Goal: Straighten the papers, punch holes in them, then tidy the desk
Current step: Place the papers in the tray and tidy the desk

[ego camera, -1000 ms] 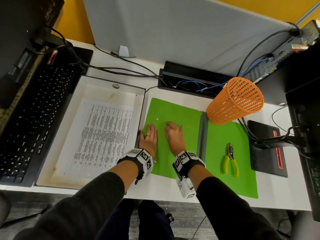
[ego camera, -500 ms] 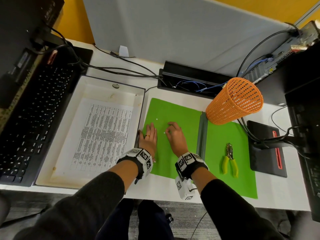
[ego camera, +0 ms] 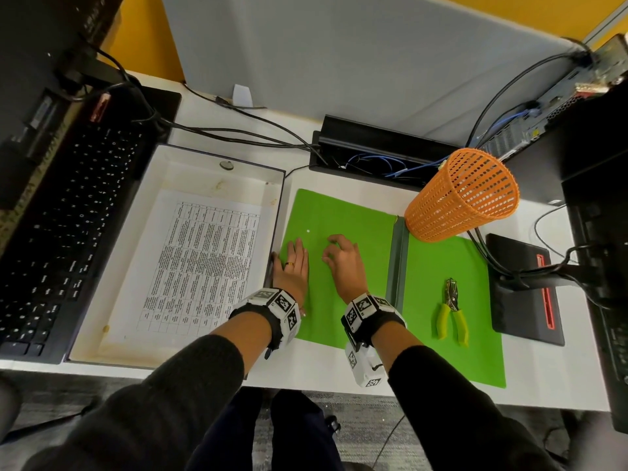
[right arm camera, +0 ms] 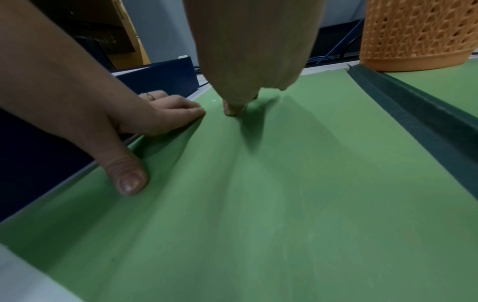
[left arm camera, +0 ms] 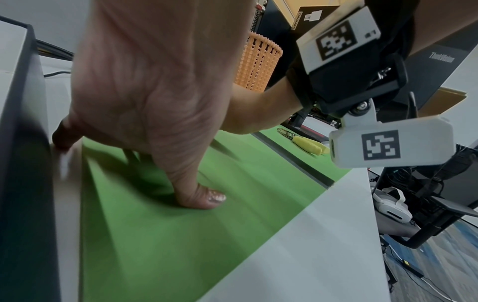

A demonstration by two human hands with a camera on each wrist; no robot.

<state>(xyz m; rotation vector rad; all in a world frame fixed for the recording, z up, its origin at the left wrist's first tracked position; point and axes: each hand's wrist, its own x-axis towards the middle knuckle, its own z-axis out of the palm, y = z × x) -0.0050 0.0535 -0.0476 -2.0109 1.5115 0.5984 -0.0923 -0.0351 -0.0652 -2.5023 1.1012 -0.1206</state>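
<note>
- Leftmost, keyboard (ego camera: 64, 212); beside it, printed papers (ego camera: 200, 266) lie flat in a white box (ego camera: 217, 173).
- left hand (ego camera: 292, 266) flat, fingers straight, on the open green folder (ego camera: 343, 219).
- right hand (ego camera: 345, 261) arched, curled fingertips touching folder, holding nothing.
- orange basket (ego camera: 462, 195) stands across the folder's top right.
- hole punch (ego camera: 450, 312) lies on folder's right half.

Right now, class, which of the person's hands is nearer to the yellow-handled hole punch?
Right. The right hand rests on the folder's left flap, just across the grey spine from the hole punch. The left hand lies flat farther away, at the folder's left edge beside the box.
</note>
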